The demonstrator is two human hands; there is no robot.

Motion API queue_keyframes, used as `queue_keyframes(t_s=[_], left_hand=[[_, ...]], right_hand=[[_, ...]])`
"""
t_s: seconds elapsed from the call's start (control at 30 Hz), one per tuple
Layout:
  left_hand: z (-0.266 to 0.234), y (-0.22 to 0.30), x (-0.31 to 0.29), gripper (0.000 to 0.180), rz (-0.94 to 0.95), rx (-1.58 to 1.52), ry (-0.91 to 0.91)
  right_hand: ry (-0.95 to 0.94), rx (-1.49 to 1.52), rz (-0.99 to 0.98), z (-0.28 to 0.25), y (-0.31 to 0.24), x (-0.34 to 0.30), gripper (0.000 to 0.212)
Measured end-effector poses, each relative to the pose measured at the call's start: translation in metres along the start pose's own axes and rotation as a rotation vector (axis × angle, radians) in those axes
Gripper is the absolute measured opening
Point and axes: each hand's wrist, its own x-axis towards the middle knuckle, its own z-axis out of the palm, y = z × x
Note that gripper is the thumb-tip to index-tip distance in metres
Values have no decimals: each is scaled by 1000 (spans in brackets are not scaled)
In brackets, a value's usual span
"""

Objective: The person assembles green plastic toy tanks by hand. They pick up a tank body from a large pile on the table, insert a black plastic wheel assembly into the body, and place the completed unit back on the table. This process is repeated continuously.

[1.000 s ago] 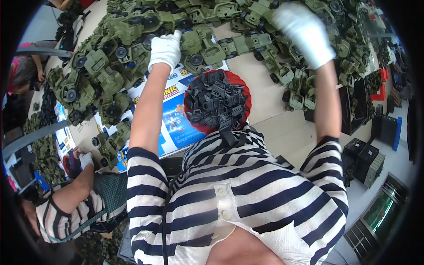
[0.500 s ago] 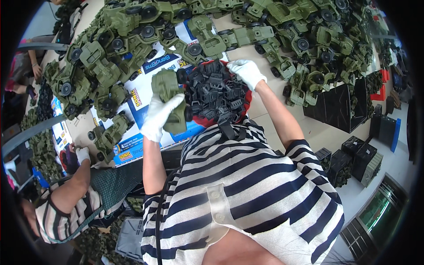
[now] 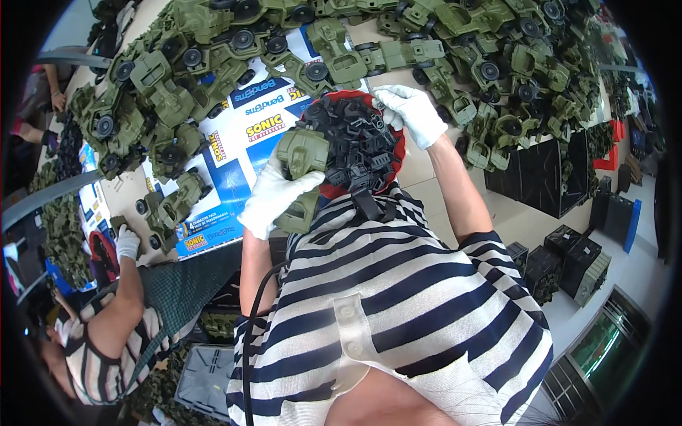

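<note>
My left hand (image 3: 271, 200), in a white glove, is wrapped round a green toy army vehicle (image 3: 303, 152) beside a red basin (image 3: 402, 150). The basin sits against my striped shirt and is heaped with small black plastic parts (image 3: 355, 145). At the basin's far right rim is my right hand (image 3: 418, 117), also gloved in white. Its thumb and fingers are pinched together over the parts. Whatever they hold is too small to make out.
Many green toy vehicles (image 3: 455, 21) lie piled along the table's far side. Printed blue and white cardboard (image 3: 245, 160) covers part of the tabletop. A co-worker's gloved hand (image 3: 128, 243) is at the left. Black crates (image 3: 543, 170) stand to the right.
My left hand has turned the toy vehicle and brought it slightly right and nearer, against the basin. My right hand has shifted a little right, its fingers now pinched at the rim.
</note>
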Motion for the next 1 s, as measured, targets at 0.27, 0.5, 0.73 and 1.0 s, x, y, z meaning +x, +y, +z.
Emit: queue_keyframes(t_s=[0.27, 0.5, 0.73, 1.0], left_hand=[[-3, -2, -6, 71, -75, 51, 36], [-5, -15, -5, 71, -8, 82, 69], [-2, -15, -8, 70, -11, 25, 74], [6, -6, -10, 66, 23, 2, 44]], right_hand=[[206, -75, -159, -59, -51, 23, 33], [219, -432, 6, -88, -52, 25, 27], [199, -294, 48, -112, 5, 27, 23], [526, 39, -75, -133, -7, -17, 23]])
